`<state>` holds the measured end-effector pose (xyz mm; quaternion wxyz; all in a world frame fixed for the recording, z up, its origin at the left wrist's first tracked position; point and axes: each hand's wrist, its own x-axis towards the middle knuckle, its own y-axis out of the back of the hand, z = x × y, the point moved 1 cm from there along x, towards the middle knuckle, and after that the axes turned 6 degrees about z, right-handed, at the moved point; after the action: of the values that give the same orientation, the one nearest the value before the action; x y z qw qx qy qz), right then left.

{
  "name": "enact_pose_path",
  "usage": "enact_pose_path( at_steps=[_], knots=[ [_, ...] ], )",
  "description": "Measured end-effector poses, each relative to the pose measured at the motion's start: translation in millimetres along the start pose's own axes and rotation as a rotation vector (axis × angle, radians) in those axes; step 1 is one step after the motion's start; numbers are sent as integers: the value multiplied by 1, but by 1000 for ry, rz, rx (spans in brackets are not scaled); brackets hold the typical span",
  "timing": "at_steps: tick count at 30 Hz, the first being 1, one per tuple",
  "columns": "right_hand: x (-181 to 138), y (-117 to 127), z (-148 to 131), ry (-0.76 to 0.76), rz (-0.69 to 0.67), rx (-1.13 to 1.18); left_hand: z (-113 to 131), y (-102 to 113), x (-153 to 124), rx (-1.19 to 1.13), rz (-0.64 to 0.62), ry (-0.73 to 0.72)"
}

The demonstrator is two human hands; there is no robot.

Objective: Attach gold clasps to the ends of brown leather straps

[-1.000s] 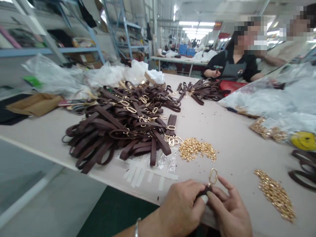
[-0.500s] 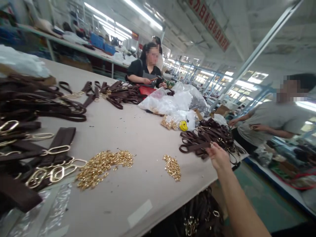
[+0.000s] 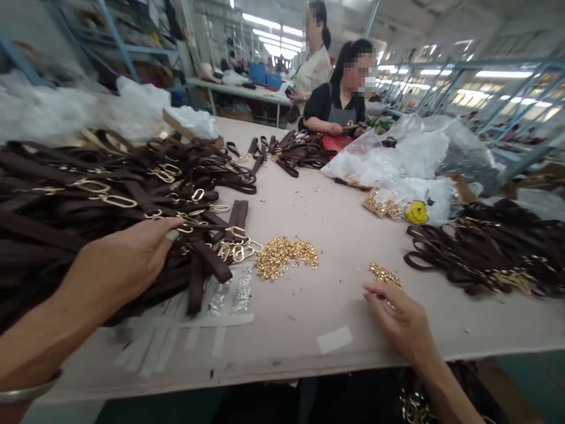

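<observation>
My left hand reaches into a big heap of dark brown straps on the left of the table. Its thumb and forefinger are closed at a strap end with gold metal fittings; the fingers partly hide what they pinch. Beside the small pile of gold metal pieces is my right hand, loosely curled with thumb and forefinger a little apart and nothing visible between them. A larger pile of gold pieces lies on the table between the two hands.
More brown straps lie at the right, behind a yellow smiley and clear plastic bags. Two people stand or sit across the table. Straps with metal fittings hang below its front edge.
The view has turned left. My right hand has left the right-hand straps and come to the small gold pile. My left hand has come into view at the left heap.
</observation>
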<state>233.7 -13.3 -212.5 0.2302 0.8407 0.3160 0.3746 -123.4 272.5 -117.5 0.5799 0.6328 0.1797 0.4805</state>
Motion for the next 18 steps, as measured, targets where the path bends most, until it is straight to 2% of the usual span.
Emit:
enact_pose_path(
  at_steps=[2, 5, 8, 10, 12, 14, 16, 18],
  knots=[
    [-3, -28, -28, 180, -67, -53, 10, 9, -13, -81, -85, 66],
    [7, -60, -53, 295, -148, -165, 26, 16, -39, -409, -223, 234],
    [15, -84, -62, 355, -197, -308, 37, 11, -70, -708, -362, 334],
    [15, -95, -62, 365, -181, -383, 40, 3, -91, -762, -435, 363],
    [12, -103, -59, 371, -152, -413, 42, -7, -110, -671, -429, 321],
    [10, -107, -55, 390, -129, -394, 44, -14, -124, -526, -336, 196],
    [9, -109, -52, 405, -108, -346, 49, -18, -132, -409, -244, 61],
    [8, -107, -51, 390, -76, -289, 56, -19, -135, -347, -233, -28]
  ],
)
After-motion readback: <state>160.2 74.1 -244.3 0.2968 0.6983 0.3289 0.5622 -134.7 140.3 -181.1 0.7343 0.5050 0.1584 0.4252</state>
